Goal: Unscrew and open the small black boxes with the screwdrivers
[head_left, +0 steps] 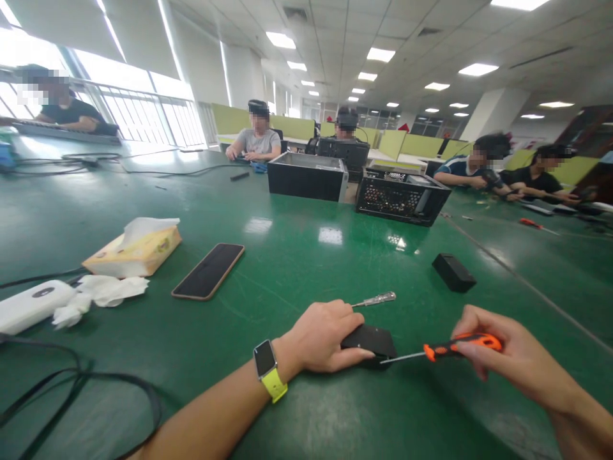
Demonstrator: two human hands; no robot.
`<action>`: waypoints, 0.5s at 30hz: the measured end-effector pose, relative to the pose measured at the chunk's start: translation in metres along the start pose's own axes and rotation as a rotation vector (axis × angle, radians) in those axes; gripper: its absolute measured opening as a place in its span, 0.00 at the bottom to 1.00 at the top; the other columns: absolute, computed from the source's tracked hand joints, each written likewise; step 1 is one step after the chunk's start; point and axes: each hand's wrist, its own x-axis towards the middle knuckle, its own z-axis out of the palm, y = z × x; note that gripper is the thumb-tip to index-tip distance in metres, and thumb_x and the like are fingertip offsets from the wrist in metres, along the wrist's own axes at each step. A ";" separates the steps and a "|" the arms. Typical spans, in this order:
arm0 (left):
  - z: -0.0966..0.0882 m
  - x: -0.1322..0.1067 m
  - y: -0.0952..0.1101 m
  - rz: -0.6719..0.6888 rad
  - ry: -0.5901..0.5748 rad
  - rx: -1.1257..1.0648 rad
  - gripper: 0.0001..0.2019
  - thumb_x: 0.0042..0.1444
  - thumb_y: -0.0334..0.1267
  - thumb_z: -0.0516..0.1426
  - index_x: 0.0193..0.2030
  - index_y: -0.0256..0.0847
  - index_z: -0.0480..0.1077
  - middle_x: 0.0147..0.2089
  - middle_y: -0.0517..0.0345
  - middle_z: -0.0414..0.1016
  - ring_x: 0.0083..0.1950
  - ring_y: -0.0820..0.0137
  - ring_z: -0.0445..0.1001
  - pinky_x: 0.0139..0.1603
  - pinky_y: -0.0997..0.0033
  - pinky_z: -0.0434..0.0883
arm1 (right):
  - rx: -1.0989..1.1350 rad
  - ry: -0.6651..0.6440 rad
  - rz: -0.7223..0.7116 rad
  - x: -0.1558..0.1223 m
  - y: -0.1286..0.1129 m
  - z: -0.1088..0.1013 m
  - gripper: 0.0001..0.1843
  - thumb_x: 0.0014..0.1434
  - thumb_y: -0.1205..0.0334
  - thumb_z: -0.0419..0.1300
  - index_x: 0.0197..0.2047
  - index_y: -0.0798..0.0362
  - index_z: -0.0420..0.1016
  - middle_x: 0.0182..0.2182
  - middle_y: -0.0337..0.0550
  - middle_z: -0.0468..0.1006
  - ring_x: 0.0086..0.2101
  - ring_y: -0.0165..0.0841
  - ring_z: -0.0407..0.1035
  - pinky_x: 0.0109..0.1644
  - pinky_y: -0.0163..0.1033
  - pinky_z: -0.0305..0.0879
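Observation:
My left hand is closed around a small black box lying on the green table, its thumb along the near side and its fingers over the far side. In my right hand is an orange and black screwdriver, pinched by the handle. The shaft points left, and its tip is at the right end of the box; whether it sits in a screw or slot is too small to tell. Just beyond my left hand lies a second screwdriver with a clear handle. A black block rests farther off to the right.
On the left are a phone, a tissue pack, crumpled tissues, a white device and black cables. Black metal cases stand at the far edge. Several people sit around the table.

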 end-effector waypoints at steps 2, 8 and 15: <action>0.001 0.000 0.000 0.000 -0.001 -0.001 0.22 0.63 0.56 0.49 0.43 0.38 0.69 0.35 0.53 0.73 0.35 0.63 0.70 0.34 0.67 0.67 | 0.039 0.051 -0.012 -0.009 0.007 0.007 0.16 0.57 0.48 0.62 0.30 0.53 0.68 0.22 0.36 0.68 0.19 0.27 0.65 0.24 0.33 0.61; 0.002 -0.001 -0.001 0.000 0.005 0.001 0.22 0.64 0.56 0.48 0.44 0.37 0.69 0.35 0.53 0.73 0.35 0.64 0.70 0.34 0.68 0.67 | 0.139 0.254 0.035 -0.027 0.018 0.027 0.17 0.56 0.47 0.63 0.30 0.53 0.70 0.17 0.35 0.69 0.18 0.28 0.63 0.25 0.34 0.58; 0.002 -0.001 0.000 -0.026 -0.008 0.004 0.21 0.63 0.57 0.50 0.43 0.38 0.69 0.36 0.54 0.73 0.36 0.64 0.71 0.35 0.67 0.67 | 0.359 0.355 0.103 -0.042 0.041 0.048 0.18 0.54 0.47 0.65 0.32 0.54 0.72 0.19 0.37 0.72 0.20 0.29 0.66 0.25 0.33 0.61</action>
